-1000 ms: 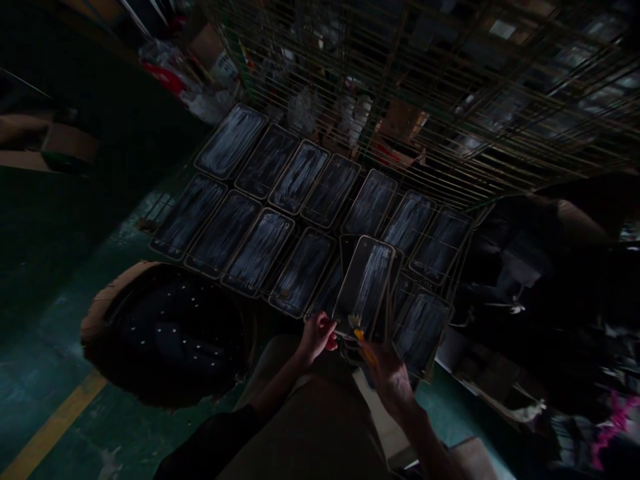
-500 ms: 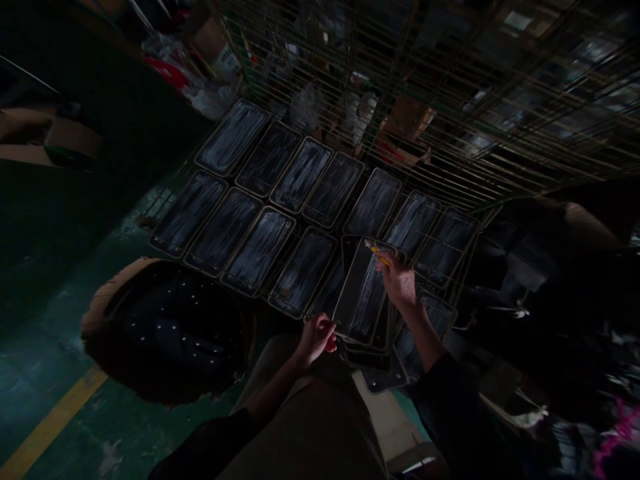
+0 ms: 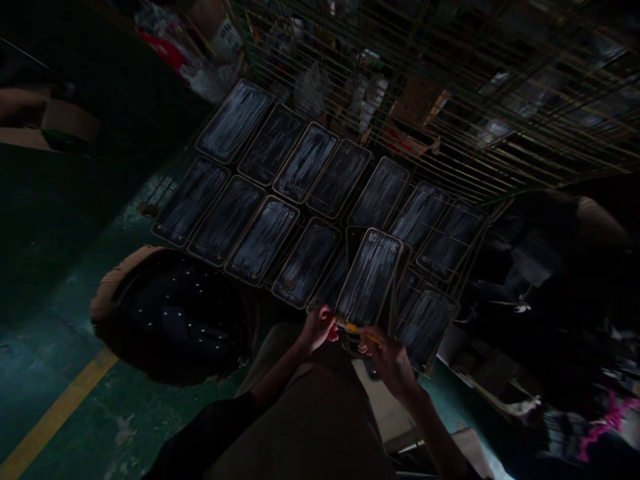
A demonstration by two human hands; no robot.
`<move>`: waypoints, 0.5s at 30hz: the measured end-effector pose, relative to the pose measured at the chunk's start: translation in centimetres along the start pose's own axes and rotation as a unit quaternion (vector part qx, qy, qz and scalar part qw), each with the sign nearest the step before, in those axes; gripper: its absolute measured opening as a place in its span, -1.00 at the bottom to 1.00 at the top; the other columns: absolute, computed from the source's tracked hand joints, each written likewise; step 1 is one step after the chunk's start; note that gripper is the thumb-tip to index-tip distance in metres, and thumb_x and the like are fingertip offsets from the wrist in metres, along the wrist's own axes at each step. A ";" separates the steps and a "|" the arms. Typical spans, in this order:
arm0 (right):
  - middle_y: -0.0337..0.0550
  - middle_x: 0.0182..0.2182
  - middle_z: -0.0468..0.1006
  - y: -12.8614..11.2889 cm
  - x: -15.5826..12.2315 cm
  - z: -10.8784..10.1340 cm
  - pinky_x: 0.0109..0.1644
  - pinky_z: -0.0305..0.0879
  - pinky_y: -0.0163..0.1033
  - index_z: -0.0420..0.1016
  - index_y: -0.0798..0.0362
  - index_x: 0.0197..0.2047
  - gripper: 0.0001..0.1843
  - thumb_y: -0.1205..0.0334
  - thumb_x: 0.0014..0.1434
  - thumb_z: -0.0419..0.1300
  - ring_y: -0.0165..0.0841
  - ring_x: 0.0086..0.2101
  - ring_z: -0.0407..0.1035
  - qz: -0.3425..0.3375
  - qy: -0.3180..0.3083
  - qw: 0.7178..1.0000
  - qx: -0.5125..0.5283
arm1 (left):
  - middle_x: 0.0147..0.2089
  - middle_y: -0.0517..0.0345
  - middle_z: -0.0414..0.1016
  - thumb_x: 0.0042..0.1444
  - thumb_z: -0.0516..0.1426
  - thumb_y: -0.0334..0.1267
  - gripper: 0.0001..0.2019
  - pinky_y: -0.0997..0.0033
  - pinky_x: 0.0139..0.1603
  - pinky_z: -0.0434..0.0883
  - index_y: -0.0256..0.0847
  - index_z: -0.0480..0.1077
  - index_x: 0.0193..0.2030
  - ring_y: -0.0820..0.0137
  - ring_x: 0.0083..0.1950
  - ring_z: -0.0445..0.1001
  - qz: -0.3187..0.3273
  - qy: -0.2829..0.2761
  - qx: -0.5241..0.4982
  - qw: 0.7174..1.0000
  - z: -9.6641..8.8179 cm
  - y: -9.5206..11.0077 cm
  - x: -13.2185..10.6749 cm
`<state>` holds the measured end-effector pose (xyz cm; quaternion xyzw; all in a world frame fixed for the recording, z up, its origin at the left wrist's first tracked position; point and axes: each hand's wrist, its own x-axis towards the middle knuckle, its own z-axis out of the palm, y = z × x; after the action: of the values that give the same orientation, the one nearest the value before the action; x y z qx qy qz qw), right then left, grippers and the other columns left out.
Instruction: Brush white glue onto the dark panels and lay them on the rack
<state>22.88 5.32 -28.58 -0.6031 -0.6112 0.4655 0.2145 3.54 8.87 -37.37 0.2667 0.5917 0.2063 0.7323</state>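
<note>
My left hand [image 3: 317, 329] pinches the near left corner of a dark rectangular panel [image 3: 370, 277] streaked with white, which lies on top of a small stack. My right hand [image 3: 387, 357] is closed on a small brush with a yellow handle [image 3: 356, 329], its tip at the panel's near edge. Several more streaked panels [image 3: 264, 238] lie in two rows on a wire rack [image 3: 450, 167] ahead of me.
A round container with a brown rim [image 3: 117, 280], full of dark studded pieces, stands at my left on the green floor. A yellow floor line [image 3: 55, 417] runs at lower left. Wire shelving with clutter rises behind; dark objects crowd the right.
My right hand drew the brush from the panel's far end back to its near edge, leaving fresh white streaks. My left hand kept its hold on the corner.
</note>
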 end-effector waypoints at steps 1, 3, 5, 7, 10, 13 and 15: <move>-0.24 -0.36 0.59 0.1 0.9 -0.8 -0.24 0.46 -0.31 0.41 -0.05 0.02 -0.73 0.13 0.37 -0.03 -0.39 -0.36 0.52 0.003 0.008 1.000 0.007 | -0.59 0.29 0.39 0.07 0.17 -0.02 -0.68 0.54 -0.68 0.38 -0.22 0.20 -0.36 0.47 -0.67 0.44 0.001 0.003 -0.001 1.000 0.0 0.0 0.0; -0.24 -0.37 0.58 0.5 3.5 -2.6 -0.23 0.46 -0.31 0.40 -0.05 0.03 -0.73 0.11 0.37 -0.02 -0.40 -0.35 0.52 -0.004 0.040 0.999 0.000 | -0.59 0.29 0.39 0.06 0.18 -0.03 -0.69 0.54 -0.68 0.37 -0.22 0.21 -0.36 0.48 -0.68 0.43 0.003 0.009 -0.001 1.000 0.0 0.0 0.0; -0.22 -0.34 0.59 0.9 6.7 -4.3 -0.22 0.46 -0.30 0.40 -0.04 0.04 -0.71 0.10 0.37 -0.02 -0.39 -0.33 0.52 -0.026 0.097 0.995 -0.017 | -0.60 0.29 0.39 0.06 0.19 -0.02 -0.68 0.54 -0.69 0.36 -0.22 0.20 -0.36 0.48 -0.69 0.42 0.000 0.014 -0.001 1.000 0.1 0.1 0.0; -0.19 -0.30 0.60 1.2 9.5 -5.2 -0.23 0.45 -0.30 0.41 -0.01 0.03 -0.70 0.09 0.37 -0.03 -0.38 -0.32 0.53 -0.058 0.146 0.986 -0.059 | -0.59 0.28 0.40 0.05 0.19 -0.02 -0.67 0.54 -0.69 0.36 -0.22 0.20 -0.36 0.47 -0.68 0.43 0.000 0.013 -0.005 1.000 0.1 0.0 0.1; -0.15 -0.22 0.62 1.6 10.9 -4.6 -0.18 0.45 -0.28 0.44 0.00 -0.01 -0.71 0.10 0.36 0.00 -0.35 -0.27 0.54 -0.105 0.147 0.974 -0.140 | -0.58 0.28 0.40 0.05 0.19 -0.02 -0.67 0.53 -0.68 0.38 -0.22 0.21 -0.35 0.46 -0.67 0.44 0.003 0.011 -0.010 1.000 0.1 -0.2 0.1; -0.15 -0.16 0.62 1.8 7.7 -2.1 -0.16 0.46 -0.27 0.45 -0.01 -0.01 -0.74 0.12 0.35 0.02 -0.33 -0.22 0.55 -0.113 0.082 0.978 -0.152 | -0.58 0.27 0.41 0.06 0.19 -0.02 -0.68 0.53 -0.67 0.39 -0.23 0.23 -0.33 0.46 -0.66 0.45 0.007 0.014 -0.009 1.000 0.0 -0.3 0.1; -0.16 -0.14 0.62 1.7 4.0 -0.4 -0.15 0.47 -0.27 0.43 -0.04 0.01 -0.75 0.14 0.35 0.03 -0.33 -0.19 0.54 -0.092 0.036 0.987 -0.123 | -0.58 0.27 0.41 0.07 0.19 -0.04 -0.69 0.54 -0.66 0.39 -0.23 0.24 -0.33 0.46 -0.66 0.45 0.009 0.020 -0.005 1.000 0.1 -0.2 0.1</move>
<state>23.44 8.96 -31.01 -0.5825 -0.7085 0.3432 0.2027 3.61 8.73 -37.56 0.2641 0.6029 0.2214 0.7195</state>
